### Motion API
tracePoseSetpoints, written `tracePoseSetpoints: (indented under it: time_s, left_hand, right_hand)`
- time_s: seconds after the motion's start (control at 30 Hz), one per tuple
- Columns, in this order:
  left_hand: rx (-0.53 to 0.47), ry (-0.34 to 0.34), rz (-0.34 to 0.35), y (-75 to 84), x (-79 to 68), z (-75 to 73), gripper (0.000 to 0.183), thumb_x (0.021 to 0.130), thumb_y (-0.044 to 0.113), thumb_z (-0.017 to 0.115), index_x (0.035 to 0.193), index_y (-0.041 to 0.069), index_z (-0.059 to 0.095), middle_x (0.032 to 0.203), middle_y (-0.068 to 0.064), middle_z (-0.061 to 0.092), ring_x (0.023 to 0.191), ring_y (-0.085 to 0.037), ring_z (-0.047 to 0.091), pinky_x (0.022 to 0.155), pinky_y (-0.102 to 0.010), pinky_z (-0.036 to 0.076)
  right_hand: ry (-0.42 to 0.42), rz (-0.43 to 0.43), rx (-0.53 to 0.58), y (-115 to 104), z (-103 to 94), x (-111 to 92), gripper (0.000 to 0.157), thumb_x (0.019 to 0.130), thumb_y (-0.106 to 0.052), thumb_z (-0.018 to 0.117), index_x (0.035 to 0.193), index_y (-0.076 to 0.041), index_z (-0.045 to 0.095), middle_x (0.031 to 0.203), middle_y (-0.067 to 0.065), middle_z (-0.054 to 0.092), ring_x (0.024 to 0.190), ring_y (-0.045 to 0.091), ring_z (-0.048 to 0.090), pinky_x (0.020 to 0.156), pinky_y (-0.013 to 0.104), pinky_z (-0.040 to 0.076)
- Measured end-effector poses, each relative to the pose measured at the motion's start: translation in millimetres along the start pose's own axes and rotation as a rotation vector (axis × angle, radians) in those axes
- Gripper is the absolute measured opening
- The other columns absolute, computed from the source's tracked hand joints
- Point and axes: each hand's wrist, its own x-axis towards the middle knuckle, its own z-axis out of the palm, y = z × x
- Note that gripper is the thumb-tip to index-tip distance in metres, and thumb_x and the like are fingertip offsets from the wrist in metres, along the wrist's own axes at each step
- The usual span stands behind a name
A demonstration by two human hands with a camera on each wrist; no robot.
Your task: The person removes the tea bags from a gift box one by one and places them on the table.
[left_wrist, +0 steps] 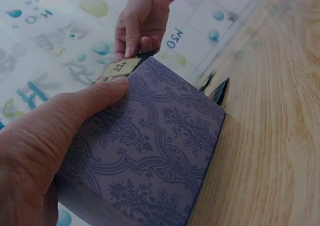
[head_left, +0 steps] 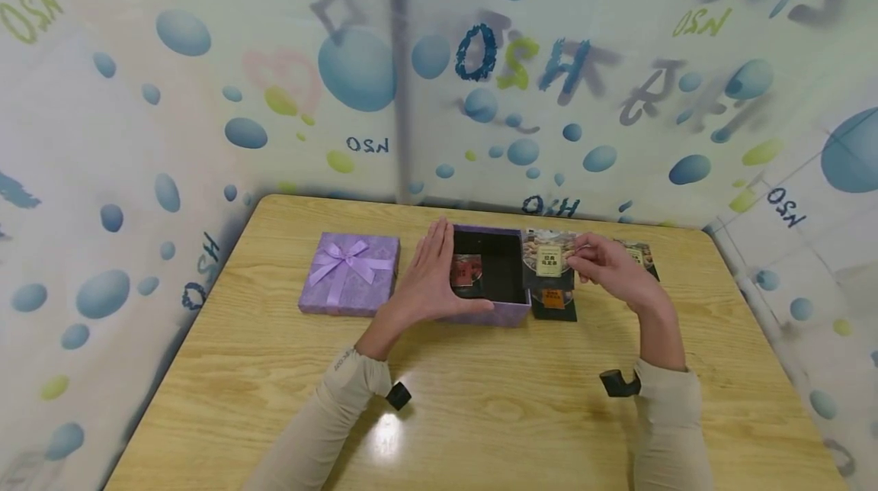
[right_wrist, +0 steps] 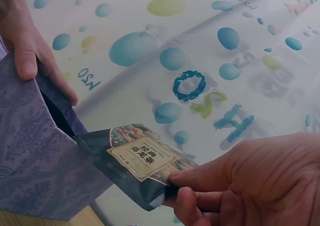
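Observation:
My left hand [head_left: 428, 277] lies over the left end of a purple patterned gift box [left_wrist: 145, 141], fingers straight and thumb stretched along the near rim. Inside the dark box, a red-labelled packet [head_left: 466, 271] shows at the left. Between thumb and fingertips, my right hand [head_left: 613, 266] pinches the corner of a dark oolong tea packet [right_wrist: 142, 156] with a pale yellow label. That packet is tilted at the box's right rim. Partly beneath it in the head view lies an orange-labelled packet [head_left: 554, 304].
Left of the box sits its purple lid [head_left: 350, 274], topped with a ribbon bow. Another packet [head_left: 641, 256] lies beyond my right hand, partly covered by it. The wooden table [head_left: 494, 407] meets a printed fabric wall [head_left: 439, 117] at the back.

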Motion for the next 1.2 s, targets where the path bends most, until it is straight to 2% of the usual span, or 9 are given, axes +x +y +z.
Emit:
tracePoseSetpoints:
  time_s: [0.17, 0.3, 0.47, 0.67, 0.77, 0.87, 0.93, 1.2]
  left_hand:
    - [-0.001, -0.005, -0.005, 0.2, 0.7, -0.3, 0.149, 0.070, 0.090, 0.068, 0.163, 0.017, -0.023, 0.171, 0.000, -0.026, 0.162, -0.025, -0.013, 0.130, -0.045, -0.001]
    - [-0.007, -0.009, -0.009, 1.2, 1.8, -1.3, 0.149, 0.070, 0.090, 0.069, 0.163, 0.017, -0.023, 0.171, 0.001, -0.026, 0.160, -0.020, -0.017, 0.129, -0.044, -0.002]
    - [0.004, -0.008, -0.010, 1.5, 2.4, -1.3, 0.150, 0.070, 0.090, 0.068, 0.163, 0.016, -0.023, 0.171, 0.000, -0.026, 0.161, -0.023, -0.015, 0.130, -0.045, -0.001]
    - [0.007, 0.007, -0.007, 0.3, 0.1, 0.1, 0.150, 0.070, 0.091, 0.067, 0.162, 0.017, -0.024, 0.171, 0.000, -0.026, 0.162, -0.025, -0.010, 0.130, -0.046, 0.001]
    - [-0.008, 0.016, -0.011, -1.2, -1.9, 1.3, 0.151, 0.069, 0.092, 0.067, 0.163, 0.017, -0.023, 0.172, 0.001, -0.025, 0.162, -0.023, -0.011, 0.130, -0.046, 0.002]
    - [-0.004, 0.013, -0.025, -3.5, -4.9, 2.2, 0.151, 0.068, 0.093, 0.067, 0.163, 0.016, -0.022, 0.172, 0.000, -0.025, 0.161, -0.020, -0.014, 0.130, -0.046, 0.003]
    - [0.005, 0.009, -0.030, -4.3, -6.3, 2.0, 0.152, 0.067, 0.093, 0.067, 0.163, 0.016, -0.022, 0.172, -0.001, -0.024, 0.161, -0.020, -0.014, 0.130, -0.045, 0.003]
    - [0.002, 0.006, -0.014, -1.6, -0.7, 2.0, 0.152, 0.066, 0.096, 0.064, 0.163, 0.015, -0.021, 0.172, 0.000, -0.025, 0.161, -0.021, -0.014, 0.129, -0.044, 0.001]
  right_hand:
    - [0.031, 0.015, -0.005, 1, -7.8, -6, 0.026, 0.111, -0.009, 0.051, 0.129, 0.009, 0.043, 0.091, 0.005, 0.059, 0.072, 0.018, 0.047, 0.064, 0.033, 0.039]
    - [0.056, 0.017, -0.038, 5, -15.2, -9, 0.028, 0.111, -0.009, 0.051, 0.131, 0.009, 0.043, 0.090, 0.005, 0.060, 0.071, 0.018, 0.047, 0.064, 0.033, 0.040]
    - [0.065, 0.027, -0.091, 12, -24.1, -13, 0.027, 0.111, -0.009, 0.051, 0.129, 0.009, 0.044, 0.090, 0.010, 0.061, 0.070, 0.019, 0.049, 0.064, 0.033, 0.042]
    - [0.041, 0.089, -0.157, 25, -31.7, -18, 0.029, 0.110, -0.009, 0.052, 0.130, 0.011, 0.044, 0.094, 0.014, 0.062, 0.075, 0.018, 0.052, 0.066, 0.034, 0.044]
    - [0.028, 0.107, -0.136, 36, -35.5, -18, 0.023, 0.110, -0.006, 0.052, 0.125, 0.010, 0.045, 0.087, 0.010, 0.059, 0.072, 0.017, 0.048, 0.065, 0.034, 0.041]
    - [-0.006, 0.137, -0.070, 49, -37.6, -18, 0.017, 0.109, -0.004, 0.052, 0.116, 0.008, 0.043, 0.076, 0.006, 0.049, 0.068, 0.017, 0.043, 0.064, 0.035, 0.038]
    - [-0.027, 0.160, -0.040, 58, -38.5, -19, 0.017, 0.109, -0.003, 0.052, 0.117, 0.009, 0.042, 0.076, 0.005, 0.048, 0.068, 0.016, 0.044, 0.065, 0.034, 0.039]
    - [-0.019, 0.229, -0.109, 73, -48.5, -26, 0.029, 0.109, -0.004, 0.052, 0.128, 0.015, 0.043, 0.095, 0.013, 0.062, 0.079, 0.020, 0.052, 0.067, 0.033, 0.045]
